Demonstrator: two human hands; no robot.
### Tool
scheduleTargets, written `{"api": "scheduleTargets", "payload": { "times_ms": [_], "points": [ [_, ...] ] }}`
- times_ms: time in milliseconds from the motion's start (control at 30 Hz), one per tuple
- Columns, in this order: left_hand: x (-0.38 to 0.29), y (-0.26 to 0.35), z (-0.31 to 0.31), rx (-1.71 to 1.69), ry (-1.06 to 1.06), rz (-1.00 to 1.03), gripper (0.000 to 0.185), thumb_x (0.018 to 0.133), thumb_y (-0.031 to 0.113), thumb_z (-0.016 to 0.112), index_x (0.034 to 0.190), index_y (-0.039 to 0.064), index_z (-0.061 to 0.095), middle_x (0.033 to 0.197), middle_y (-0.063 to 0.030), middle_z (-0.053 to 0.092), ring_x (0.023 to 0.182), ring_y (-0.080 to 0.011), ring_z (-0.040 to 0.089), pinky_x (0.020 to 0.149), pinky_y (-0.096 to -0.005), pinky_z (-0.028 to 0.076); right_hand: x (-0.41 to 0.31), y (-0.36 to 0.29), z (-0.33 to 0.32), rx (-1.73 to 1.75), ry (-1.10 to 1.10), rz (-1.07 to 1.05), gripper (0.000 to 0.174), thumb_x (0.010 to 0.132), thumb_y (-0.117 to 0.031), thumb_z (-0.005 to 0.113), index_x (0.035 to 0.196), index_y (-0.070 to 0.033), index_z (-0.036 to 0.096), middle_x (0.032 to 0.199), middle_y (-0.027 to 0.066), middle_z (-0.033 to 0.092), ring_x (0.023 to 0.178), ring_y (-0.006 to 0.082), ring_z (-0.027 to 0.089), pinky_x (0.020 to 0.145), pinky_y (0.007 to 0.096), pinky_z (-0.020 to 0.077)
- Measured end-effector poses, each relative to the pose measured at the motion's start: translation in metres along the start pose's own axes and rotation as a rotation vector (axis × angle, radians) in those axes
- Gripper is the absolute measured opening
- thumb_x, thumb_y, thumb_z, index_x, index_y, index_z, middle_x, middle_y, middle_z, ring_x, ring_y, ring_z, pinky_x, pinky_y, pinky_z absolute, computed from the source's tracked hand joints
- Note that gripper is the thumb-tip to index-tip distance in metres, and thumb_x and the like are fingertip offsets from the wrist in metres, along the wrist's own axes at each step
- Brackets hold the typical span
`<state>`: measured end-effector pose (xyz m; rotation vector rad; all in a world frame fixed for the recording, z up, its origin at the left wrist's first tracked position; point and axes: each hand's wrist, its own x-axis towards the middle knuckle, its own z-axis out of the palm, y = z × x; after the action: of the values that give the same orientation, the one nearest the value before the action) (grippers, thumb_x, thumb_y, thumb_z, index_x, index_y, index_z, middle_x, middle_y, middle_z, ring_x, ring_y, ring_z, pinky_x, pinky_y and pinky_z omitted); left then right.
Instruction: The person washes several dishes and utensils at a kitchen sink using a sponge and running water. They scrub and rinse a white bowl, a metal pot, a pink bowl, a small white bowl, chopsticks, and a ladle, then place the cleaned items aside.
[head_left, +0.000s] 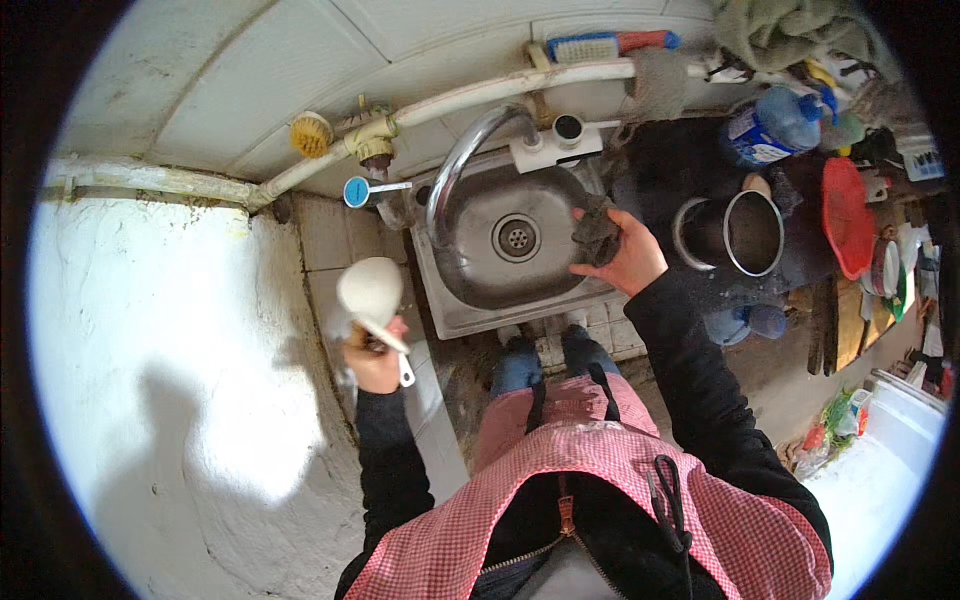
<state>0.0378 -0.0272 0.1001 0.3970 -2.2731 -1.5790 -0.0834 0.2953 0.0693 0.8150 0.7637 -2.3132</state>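
Note:
On the left, my left hand (373, 369) grips a white ladle-like utensil (370, 289) beside the sink. Its rounded head points away from me, and a handle end with a hole shows below my fingers. My right hand (636, 253) holds a dark grey scrubbing pad or cloth (596, 231) over the right side of the stainless steel sink (480, 279). The two hands are well apart. Between them lies the basin with its drain strainer (516, 238). A curved chrome faucet (459, 154) arches over the basin's left part; whether water runs is hard to tell.
Right of the sink, a dark counter (660, 161) holds a metal-rimmed pot (754, 234), a red plastic dish (847, 217) and a large plastic bottle (784, 124). A white pipe (480, 90) runs along the wall, near a round brush (310, 135) and a blue-and-red brush (611, 46).

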Motion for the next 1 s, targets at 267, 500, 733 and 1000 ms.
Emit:
{"api": "scheduleTargets", "payload": {
  "times_ms": [267, 500, 733, 1000],
  "points": [
    [0.093, 0.096, 0.01, 0.313, -0.331, 0.387, 0.033, 0.068, -0.001, 0.056, 0.101, -0.003, 0.055, 0.098, -0.018, 0.059, 0.088, -0.0282, 0.059, 0.076, -0.03, 0.045, -0.06, -0.052, 0.042, -0.477, 0.11, -0.357, 0.045, 0.093, -0.038, 0.043, 0.131, -0.016, 0.041, 0.128, -0.0023, 0.046, 0.116, 0.0152, 0.039, 0.098, 0.0382, 0.0262],
    [0.12, 0.106, 0.028, 0.468, -0.691, 0.638, 0.033, 0.073, -0.001, 0.053, 0.105, 0.001, 0.056, 0.095, -0.0159, 0.062, 0.088, -0.0297, 0.062, 0.077, -0.0318, 0.047, -0.134, -0.191, -0.002, -0.261, 0.015, -0.685, 0.034, 0.094, -0.031, 0.042, 0.118, -0.008, 0.049, 0.114, 0.0069, 0.055, 0.101, 0.0217, 0.055, 0.086, 0.0396, 0.0455],
    [0.108, 0.099, 0.008, 0.435, -0.653, 0.446, 0.037, 0.067, -0.009, 0.053, 0.103, -0.001, 0.055, 0.093, -0.0153, 0.06, 0.088, -0.0281, 0.06, 0.076, -0.0312, 0.046, -0.134, -0.251, -0.08, -0.149, 0.072, -0.47, 0.027, 0.089, -0.011, 0.036, 0.11, 0.0, 0.047, 0.105, 0.0151, 0.058, 0.097, 0.0285, 0.058, 0.084, 0.0443, 0.0491],
    [0.1, 0.084, 0.012, 0.33, -0.486, 0.172, 0.047, 0.067, -0.013, 0.046, 0.113, -0.006, 0.051, 0.104, -0.0127, 0.059, 0.096, -0.0196, 0.057, 0.084, -0.0274, 0.043, -0.098, -0.3, -0.084, -0.294, 0.082, -0.327, 0.027, 0.088, -0.029, 0.045, 0.098, -0.006, 0.055, 0.092, 0.0083, 0.062, 0.084, 0.0238, 0.06, 0.072, 0.0466, 0.047]
  ]
}}
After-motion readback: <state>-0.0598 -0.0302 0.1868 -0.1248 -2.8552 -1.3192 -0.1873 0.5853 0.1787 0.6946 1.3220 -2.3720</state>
